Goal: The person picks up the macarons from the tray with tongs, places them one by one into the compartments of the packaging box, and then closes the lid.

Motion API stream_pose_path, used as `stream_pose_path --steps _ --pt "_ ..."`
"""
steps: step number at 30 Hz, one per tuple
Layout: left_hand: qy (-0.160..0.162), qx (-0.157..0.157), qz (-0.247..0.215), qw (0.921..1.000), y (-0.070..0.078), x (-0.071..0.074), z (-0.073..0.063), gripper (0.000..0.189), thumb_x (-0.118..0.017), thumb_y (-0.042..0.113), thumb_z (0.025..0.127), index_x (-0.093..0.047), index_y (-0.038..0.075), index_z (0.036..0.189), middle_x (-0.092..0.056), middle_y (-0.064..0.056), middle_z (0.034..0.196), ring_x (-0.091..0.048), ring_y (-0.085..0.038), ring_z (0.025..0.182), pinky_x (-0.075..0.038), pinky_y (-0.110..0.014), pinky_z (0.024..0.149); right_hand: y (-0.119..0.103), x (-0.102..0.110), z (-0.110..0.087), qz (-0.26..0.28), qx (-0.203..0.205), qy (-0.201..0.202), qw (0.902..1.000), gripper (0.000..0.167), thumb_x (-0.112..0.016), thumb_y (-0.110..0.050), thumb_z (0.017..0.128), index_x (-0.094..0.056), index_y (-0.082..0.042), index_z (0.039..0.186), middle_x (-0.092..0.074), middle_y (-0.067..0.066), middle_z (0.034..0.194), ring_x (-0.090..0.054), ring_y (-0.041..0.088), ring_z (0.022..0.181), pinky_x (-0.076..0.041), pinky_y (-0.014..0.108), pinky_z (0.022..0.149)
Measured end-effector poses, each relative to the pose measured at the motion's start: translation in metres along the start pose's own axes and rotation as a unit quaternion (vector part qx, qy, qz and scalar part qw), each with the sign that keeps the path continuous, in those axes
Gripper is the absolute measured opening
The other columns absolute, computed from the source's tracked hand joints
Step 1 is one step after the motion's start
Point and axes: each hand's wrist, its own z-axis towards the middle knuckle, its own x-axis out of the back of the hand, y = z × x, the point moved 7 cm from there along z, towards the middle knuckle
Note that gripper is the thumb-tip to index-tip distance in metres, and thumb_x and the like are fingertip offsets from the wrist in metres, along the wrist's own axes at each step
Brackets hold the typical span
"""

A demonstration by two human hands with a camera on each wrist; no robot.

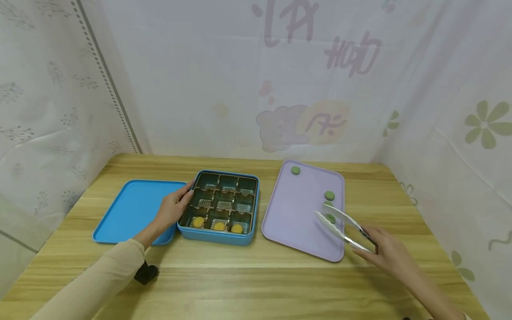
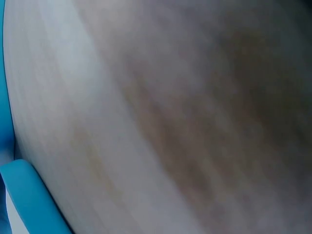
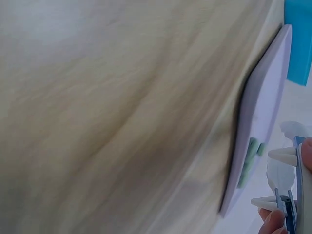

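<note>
My right hand [image 1: 386, 253] grips a pair of metal tongs [image 1: 354, 240] with pale, scalloped tips. The tongs are spread, and their tips overlap a round green cookie [image 1: 330, 218] low on the lilac tray [image 1: 296, 218]. Several green cookies lie on that tray, one of them alone by its far left corner [image 1: 295, 170]. At the left side of a blue box [image 1: 218, 238], my left hand [image 1: 174, 206] holds the wall, thumb by the rim. Inside the box is a dark divided insert [image 1: 213, 210]; yellow cookies [image 1: 219, 226] sit in its three front compartments.
A shallow blue lid [image 1: 134, 211] lies flat left of the box, partly behind my left forearm. A small black object [image 1: 146, 273] is on the wooden table [image 1: 224, 284] near my left sleeve. Printed cloth [image 1: 208, 89] hangs behind the table and at both sides.
</note>
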Motion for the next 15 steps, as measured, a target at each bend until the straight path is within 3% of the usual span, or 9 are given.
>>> stream_pose_path --steps 2,6,10,12,15 --pt "-0.001 0.0 0.001 1.0 0.0 0.0 0.0 0.049 -0.04 0.027 0.103 -0.034 0.004 0.146 -0.051 -0.016 0.061 -0.026 -0.009 0.038 -0.032 -0.028 0.043 0.005 0.002 -0.004 -0.01 -0.008 -0.004 0.9999 0.058 -0.082 -0.024 0.071 -0.061 0.004 0.117 -0.065 0.015 0.095 -0.035 -0.006 0.055 -0.035 0.018 0.044" --pt "-0.002 0.001 0.001 1.0 0.001 0.0 0.0 0.049 -0.04 0.026 0.103 -0.034 0.004 0.146 -0.061 -0.026 0.084 -0.029 -0.009 0.04 -0.034 -0.028 0.045 0.012 0.006 -0.008 -0.025 -0.021 -0.014 0.9994 0.059 -0.082 -0.025 0.071 -0.061 0.001 0.119 -0.065 0.013 0.092 -0.035 -0.006 0.054 -0.034 0.019 0.044" --pt "-0.01 0.011 0.001 0.9999 -0.001 -0.001 0.0 0.049 -0.039 0.028 0.103 -0.033 0.006 0.147 -0.058 -0.023 0.078 -0.028 -0.009 0.039 -0.034 -0.029 0.045 0.015 0.009 -0.009 -0.04 -0.028 -0.026 0.9985 0.06 -0.082 -0.027 0.071 -0.061 -0.001 0.12 -0.062 0.008 0.085 -0.036 -0.003 0.054 -0.034 0.02 0.046" --pt "-0.01 0.012 -0.001 0.9999 -0.001 -0.001 0.0 0.049 -0.039 0.028 0.103 -0.033 0.007 0.147 -0.061 -0.023 0.087 -0.032 -0.011 0.04 -0.035 -0.029 0.047 0.015 0.01 -0.009 -0.049 -0.027 -0.033 0.9979 0.06 -0.082 -0.028 0.071 -0.061 -0.001 0.12 -0.06 0.006 0.083 -0.035 -0.002 0.056 -0.034 0.02 0.047" --pt "-0.008 0.007 0.0 0.9999 0.0 0.0 0.0 0.049 -0.039 0.027 0.103 -0.033 0.006 0.147 -0.061 -0.026 0.117 -0.047 -0.012 0.049 -0.039 -0.028 0.052 0.015 0.011 -0.009 -0.06 -0.019 -0.04 0.9972 0.06 -0.083 -0.028 0.07 -0.061 0.001 0.118 -0.06 0.006 0.082 -0.037 -0.001 0.055 -0.034 0.02 0.047"
